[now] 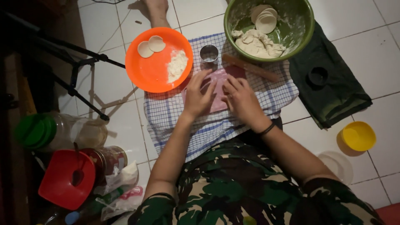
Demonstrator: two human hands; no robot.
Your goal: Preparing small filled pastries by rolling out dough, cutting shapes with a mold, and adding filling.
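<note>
My left hand and my right hand rest side by side on a pink board that lies on a blue-checked white cloth. Both hands lie flat with fingers apart; what lies under them I cannot tell. A metal ring cutter stands just beyond my left hand. A wooden rolling pin lies beyond my right hand. An orange plate holds two dough discs and a heap of flour. A green bowl holds dough and cut discs.
A dark green cloth with a black lid lies at right, with a yellow cup near it. Jars with green and red lids and plastic bags crowd the left. A black tripod leg crosses the white tiles.
</note>
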